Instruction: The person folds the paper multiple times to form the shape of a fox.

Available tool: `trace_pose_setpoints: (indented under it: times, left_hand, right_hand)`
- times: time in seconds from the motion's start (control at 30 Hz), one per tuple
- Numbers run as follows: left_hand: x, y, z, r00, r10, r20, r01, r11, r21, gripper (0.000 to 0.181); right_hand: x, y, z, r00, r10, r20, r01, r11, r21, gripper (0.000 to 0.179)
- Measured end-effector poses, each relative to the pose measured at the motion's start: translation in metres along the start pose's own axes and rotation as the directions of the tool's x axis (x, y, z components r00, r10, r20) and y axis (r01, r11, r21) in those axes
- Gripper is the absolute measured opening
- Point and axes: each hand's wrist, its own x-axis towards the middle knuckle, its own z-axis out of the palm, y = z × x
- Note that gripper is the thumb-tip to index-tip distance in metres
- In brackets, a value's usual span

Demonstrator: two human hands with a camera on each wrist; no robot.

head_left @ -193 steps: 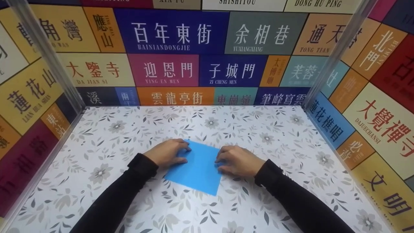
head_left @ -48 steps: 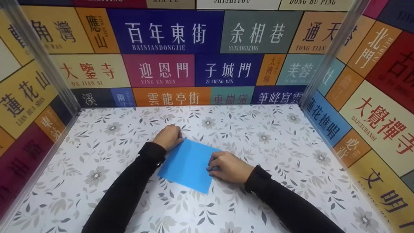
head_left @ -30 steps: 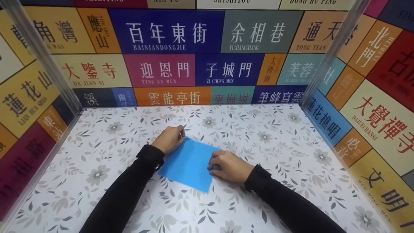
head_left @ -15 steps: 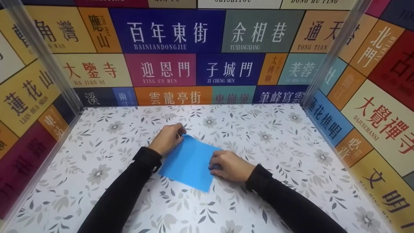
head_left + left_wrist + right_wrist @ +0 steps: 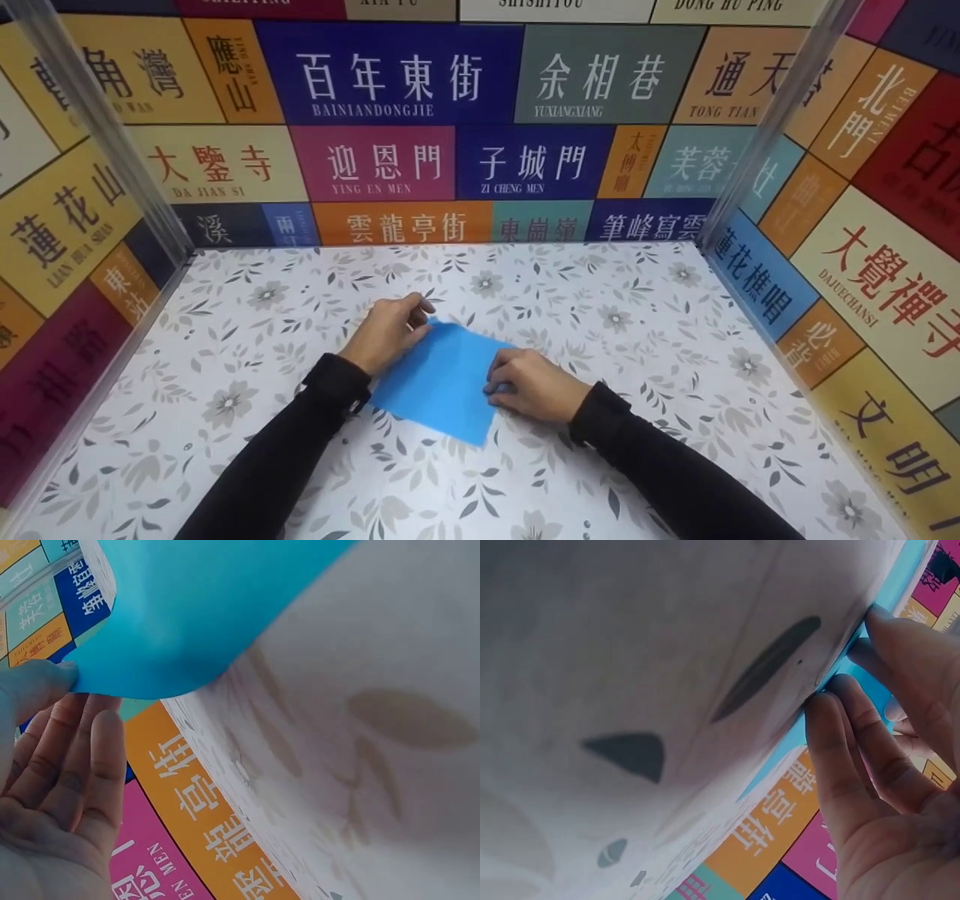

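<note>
A square sheet of blue paper [image 5: 439, 382] lies on the patterned tabletop, turned slightly. My left hand [image 5: 386, 332] holds its far left corner. In the left wrist view the thumb of that left hand [image 5: 64, 780] lies over the corner with the fingers beneath, and the paper [image 5: 172, 630] bends up in a curve off the table. My right hand [image 5: 536, 386] rests at the right edge of the sheet. The right wrist view has the fingertips of this right hand [image 5: 892, 735] pressing down along the strip of blue paper [image 5: 784, 754].
White table covering [image 5: 600, 480] with grey leaves and flowers surrounds the paper. Panels with colourful street-name signs [image 5: 394, 75] stand behind and on both sides. Clear corner posts [image 5: 780, 112] join the panels.
My left hand has gone from the sheet's left side to its far left corner, and that corner now curls upward. Lately it shifted slightly nearer. The right hand has barely moved.
</note>
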Motion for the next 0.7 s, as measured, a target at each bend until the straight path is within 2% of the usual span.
trace_pose_setpoints:
  times: [0.3,0.7]
  left_hand:
    - [-0.012,0.006,0.002,0.999,0.053,-0.007,-0.054,0.998,-0.041,0.019]
    - [-0.02,0.01,0.002,0.995,0.097,-0.016,-0.097,0.995,-0.025,0.015]
  right_hand:
    - [0.0,-0.001,0.002,0.999,0.013,-0.032,-0.014,1.0,-0.01,0.012]
    - [0.0,-0.002,0.002,0.999,0.039,-0.031,-0.039,0.999,-0.004,0.011]
